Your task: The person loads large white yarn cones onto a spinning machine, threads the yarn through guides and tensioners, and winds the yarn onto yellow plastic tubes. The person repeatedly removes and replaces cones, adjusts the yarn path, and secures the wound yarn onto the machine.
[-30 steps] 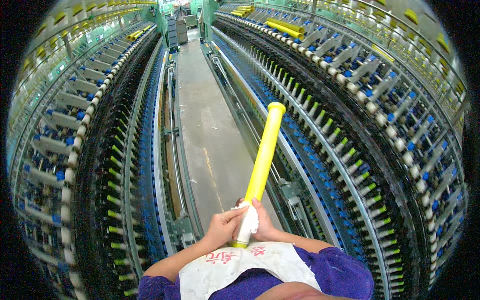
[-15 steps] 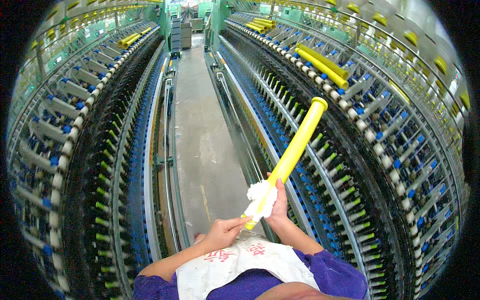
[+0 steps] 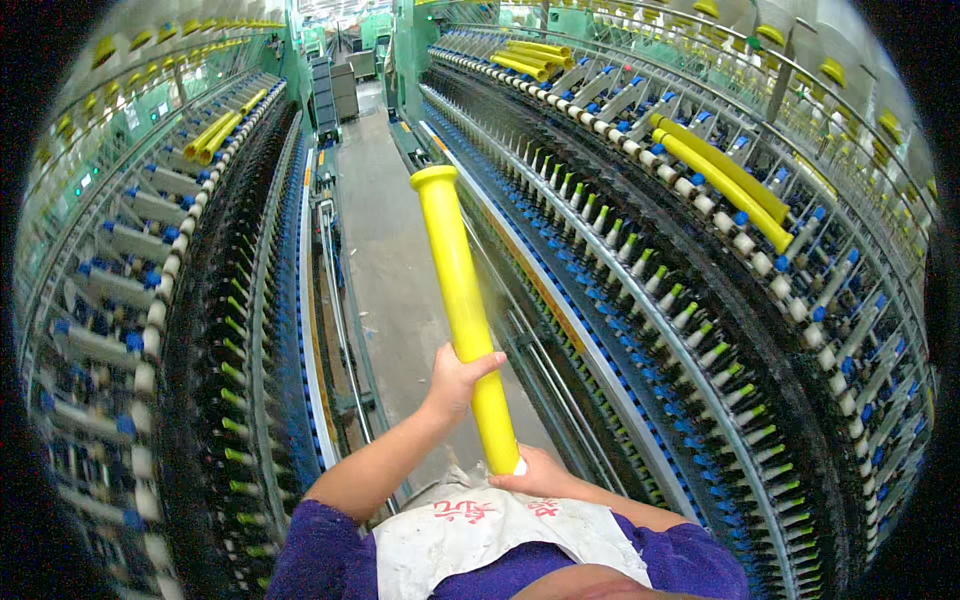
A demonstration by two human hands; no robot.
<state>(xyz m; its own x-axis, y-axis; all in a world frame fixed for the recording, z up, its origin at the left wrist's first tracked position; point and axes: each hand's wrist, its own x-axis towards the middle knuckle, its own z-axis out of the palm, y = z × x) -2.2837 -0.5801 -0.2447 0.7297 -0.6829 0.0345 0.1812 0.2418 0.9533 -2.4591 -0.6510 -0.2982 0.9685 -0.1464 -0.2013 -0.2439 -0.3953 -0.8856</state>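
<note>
A long yellow tube [image 3: 460, 280] with a flared rim at its far end slants up and slightly left in front of my body. My left hand [image 3: 462, 378] is wrapped around it below the middle, the thumb lying across the front. At the tube's near end my right hand [image 3: 532, 470] is closed, and a small bit of white fibre fluff [image 3: 520, 466] shows between it and the tube. Most of the right hand's fingers are hidden from view. Below both hands is my white apron [image 3: 440, 525] with red marks.
Long spinning frames line both sides, with rows of bobbins [image 3: 690, 315] and a metal rail [image 3: 655, 310]. Yellow tubes lie on the right machine [image 3: 725, 185], farther back [image 3: 535, 60], and on the left one [image 3: 222, 130]. The aisle floor [image 3: 375, 215] runs between to grey bins [image 3: 342, 90].
The tube has swung left and more upright. My left hand has moved from its near end up to its middle; my right hand has moved down. The large white fluff no longer shows around the tube.
</note>
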